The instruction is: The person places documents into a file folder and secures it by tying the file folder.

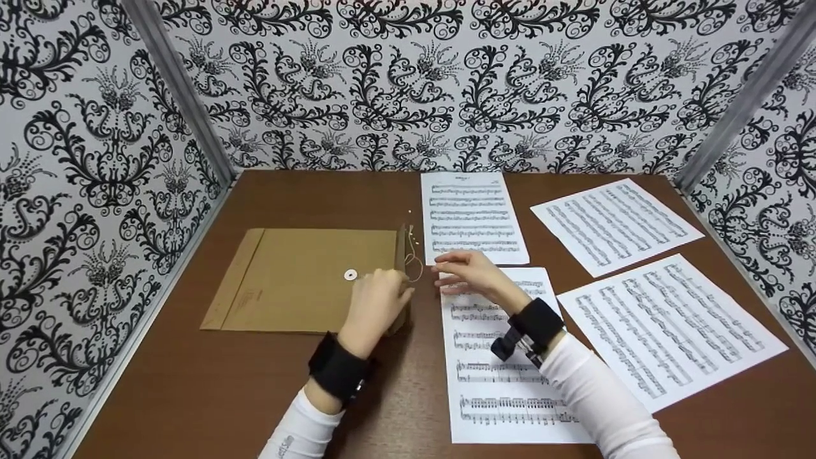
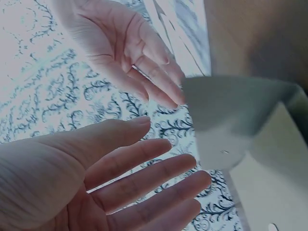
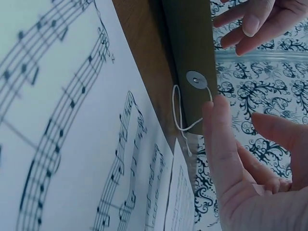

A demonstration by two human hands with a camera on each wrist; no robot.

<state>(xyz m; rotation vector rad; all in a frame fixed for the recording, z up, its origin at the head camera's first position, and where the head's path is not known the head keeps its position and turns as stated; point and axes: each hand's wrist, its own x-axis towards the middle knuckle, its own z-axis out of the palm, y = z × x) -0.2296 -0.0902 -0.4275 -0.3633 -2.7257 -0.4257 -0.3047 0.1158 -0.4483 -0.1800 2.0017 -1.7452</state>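
Observation:
A brown string-tie envelope [image 1: 306, 274] lies on the table, its flap [image 3: 190, 43] standing up along the right edge. One washer button [image 1: 350, 275] is on the envelope's face, another [image 3: 196, 80] on the flap. White string [image 3: 177, 115] hangs in a loop from the flap's button. My left hand [image 1: 380, 296] hovers over the envelope beside the flap, fingers loosely extended in the left wrist view and holding nothing. My right hand [image 1: 475, 277] is on the flap's other side, fingers extended. Its fingertips appear close to the flap's edge; whether they touch it I cannot tell.
Sheet music lies to the right: one page [image 1: 472, 217] at the back, one [image 1: 503, 408] under my right forearm, and two slanted pages [image 1: 615, 223], [image 1: 669, 331] farther right. Patterned walls [image 1: 446, 83] enclose the brown table [image 1: 172, 395].

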